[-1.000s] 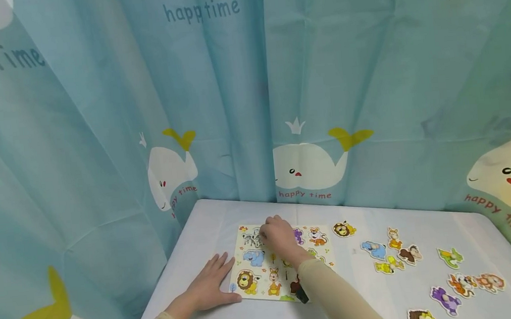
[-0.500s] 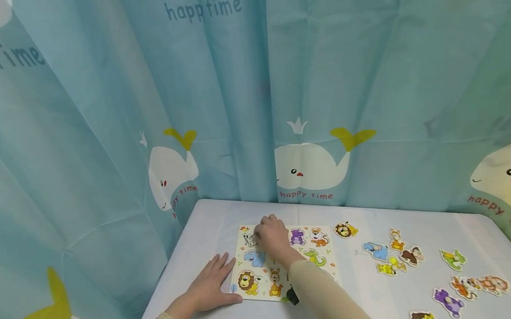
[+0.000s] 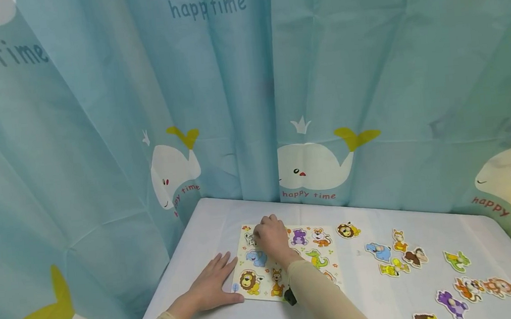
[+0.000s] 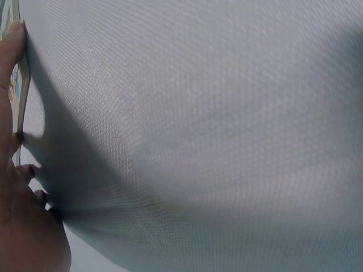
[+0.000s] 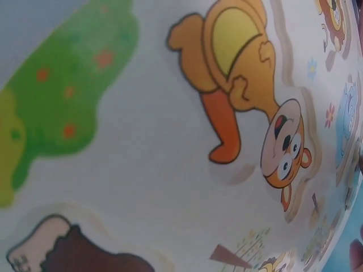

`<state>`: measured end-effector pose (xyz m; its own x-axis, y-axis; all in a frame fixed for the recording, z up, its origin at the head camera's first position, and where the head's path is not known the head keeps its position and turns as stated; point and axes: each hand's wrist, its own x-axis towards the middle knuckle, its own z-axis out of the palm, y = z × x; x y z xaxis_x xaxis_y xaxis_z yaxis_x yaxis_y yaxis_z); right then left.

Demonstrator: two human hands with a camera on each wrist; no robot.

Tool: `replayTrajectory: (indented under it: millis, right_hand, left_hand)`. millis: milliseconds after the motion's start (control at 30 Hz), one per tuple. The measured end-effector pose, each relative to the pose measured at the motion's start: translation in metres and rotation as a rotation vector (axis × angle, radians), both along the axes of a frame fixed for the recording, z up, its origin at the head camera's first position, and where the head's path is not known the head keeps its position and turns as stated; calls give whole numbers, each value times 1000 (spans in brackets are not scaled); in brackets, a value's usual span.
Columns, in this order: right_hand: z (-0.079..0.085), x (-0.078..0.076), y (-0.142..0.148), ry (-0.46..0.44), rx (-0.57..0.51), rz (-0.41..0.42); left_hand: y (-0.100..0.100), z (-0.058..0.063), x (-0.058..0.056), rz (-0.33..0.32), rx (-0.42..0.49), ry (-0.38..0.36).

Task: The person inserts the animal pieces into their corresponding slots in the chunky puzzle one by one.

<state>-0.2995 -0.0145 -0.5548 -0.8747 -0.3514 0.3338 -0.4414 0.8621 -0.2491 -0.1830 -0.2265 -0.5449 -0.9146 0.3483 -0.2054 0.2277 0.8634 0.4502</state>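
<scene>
My left hand (image 3: 209,287) lies with straight fingers at the left edge of a pale animal puzzle board (image 3: 266,296). In the left wrist view, the thumb and fingertips of the left hand (image 4: 25,226) touch the board's edge. Over the board's top left, my right hand (image 3: 272,239) pinches a zebra puzzle piece (image 3: 250,239) at the zebra picture, covering part of it. The right wrist view shows the kangaroo picture (image 5: 244,62) in its recess up close, with only a bit of the right fingers at the far right edge.
Loose animal pieces lie right of the board: a lion (image 3: 348,230), an elephant (image 3: 378,251), a kangaroo (image 3: 399,240), a monkey (image 3: 415,257), a giraffe (image 3: 393,267), a crocodile (image 3: 457,261), a purple hippo (image 3: 452,305) and others. A blue whale-print curtain (image 3: 232,106) hangs behind the white table.
My right hand has shifted slightly left over the zebra picture, and its forearm has swung left, uncovering the hippo and crocodile pictures. The left hand stays on the board's edge.
</scene>
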Motion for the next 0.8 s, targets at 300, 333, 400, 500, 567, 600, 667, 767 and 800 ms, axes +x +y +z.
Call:
replayTrajectory:
  millis: [300,333,400,500,567,600,667,767,800]
  right_hand:
    - [1,-1,-5,-51,-2,-36]
    - [1,-1,-5,-52,-2,-39]
    - [0,-2,-4,-51,-2,-46]
    - [-1,-2,-4,-40,2,-51]
    - [-1,-2,-3,-27,2,-47]
    - [0,-2,-3,-23,3,-44]
    - [1,-1,-3,-19,5,-39]
    - [3,1,-3,-26,17,-40]
    - [4,1,-3,-30,22,-42]
  left_hand:
    - [0,0,0,-5,0,7]
    - [0,-1,0,-6,-1,6]
    - [0,-1,0,-7,-6,8]
    - [0,-2,-1,-10,-13,13]
    - [0,-2,-1,-8,-13,13]
    - [0,-2,0,-8,-12,12]
    - [0,-1,0,-6,-12,10]
    - [0,1,0,-5,-15,10]
    - [0,1,0,-6,-15,14]
